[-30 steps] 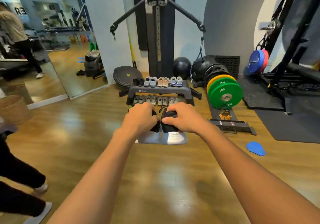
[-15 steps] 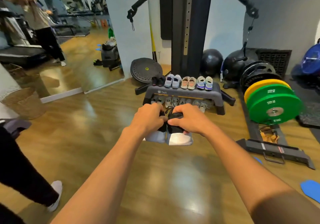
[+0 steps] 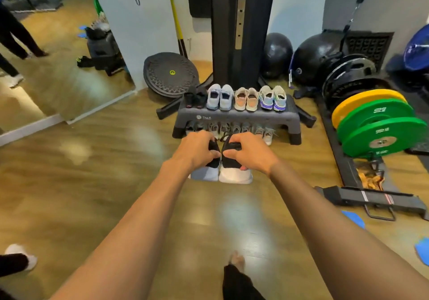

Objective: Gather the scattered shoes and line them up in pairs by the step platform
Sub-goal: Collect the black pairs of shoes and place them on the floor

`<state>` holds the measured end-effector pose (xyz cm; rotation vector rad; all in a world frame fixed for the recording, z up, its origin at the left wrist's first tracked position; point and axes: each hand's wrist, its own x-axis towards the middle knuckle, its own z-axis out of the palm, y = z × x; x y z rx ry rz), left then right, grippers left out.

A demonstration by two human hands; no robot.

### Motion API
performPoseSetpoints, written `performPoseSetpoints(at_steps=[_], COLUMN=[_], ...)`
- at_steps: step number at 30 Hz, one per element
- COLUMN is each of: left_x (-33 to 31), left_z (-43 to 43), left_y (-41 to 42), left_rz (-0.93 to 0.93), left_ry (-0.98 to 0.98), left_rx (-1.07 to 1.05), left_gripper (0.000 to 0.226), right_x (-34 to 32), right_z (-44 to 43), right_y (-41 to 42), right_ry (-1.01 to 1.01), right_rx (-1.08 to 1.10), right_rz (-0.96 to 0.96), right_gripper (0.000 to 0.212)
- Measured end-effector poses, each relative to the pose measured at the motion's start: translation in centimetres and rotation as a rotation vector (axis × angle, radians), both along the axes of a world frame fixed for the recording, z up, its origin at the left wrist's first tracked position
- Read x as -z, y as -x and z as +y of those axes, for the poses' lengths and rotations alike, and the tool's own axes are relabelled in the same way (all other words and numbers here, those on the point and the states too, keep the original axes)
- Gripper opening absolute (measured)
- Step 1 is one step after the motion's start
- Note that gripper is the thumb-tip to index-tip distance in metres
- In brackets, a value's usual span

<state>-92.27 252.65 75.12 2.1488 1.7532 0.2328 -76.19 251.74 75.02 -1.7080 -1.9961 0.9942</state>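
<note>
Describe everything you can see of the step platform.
The step platform is a long, dark grey, plastic-looking bench with a flat top, black end blocks and a small logo at its front left. It stands on the wooden floor before the black machine column. Four pairs of shoes sit on top; more shoes line up underneath.

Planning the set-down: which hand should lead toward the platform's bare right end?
Right, probably. The right hand grips its shoe nearer that end of the step platform; the left hand sits farther left.

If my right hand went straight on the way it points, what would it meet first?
Likely the right hand, gripping a shoe, meets the floor shoes under the step platform first; depth is unclear.
</note>
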Motion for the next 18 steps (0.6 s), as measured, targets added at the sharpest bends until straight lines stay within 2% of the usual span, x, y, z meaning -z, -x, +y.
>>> performPoseSetpoints(at_steps=[5,7,12,18], left_x=[4.7,7.4,14.1,26.1], left_z=[11.0,15.0,23.5,34.1], left_y=[2.1,2.8,3.9,4.3], left_rz=[-0.021,-0.017,-0.042,-0.172], left_ry=[0.216,0.254,0.216,0.164], left_rx=[-0.024,-0.063,-0.215,-0.330], left_gripper=[0.035,0.034,0.029,0.031], right_x=[4.6,6.6,12.3,24.3], right_z=[11.4,15.3,24.1,34.5], right_y=[1.3,1.8,3.6,4.8], right_ry=[0.087,0.129,0.155,0.181], right_rx=[-0.013,-0.009,-0.010,0.050], right_rz=[-0.016,-0.029,-0.081,-0.118], right_gripper=[0.008,0.016,0.027,0.027])
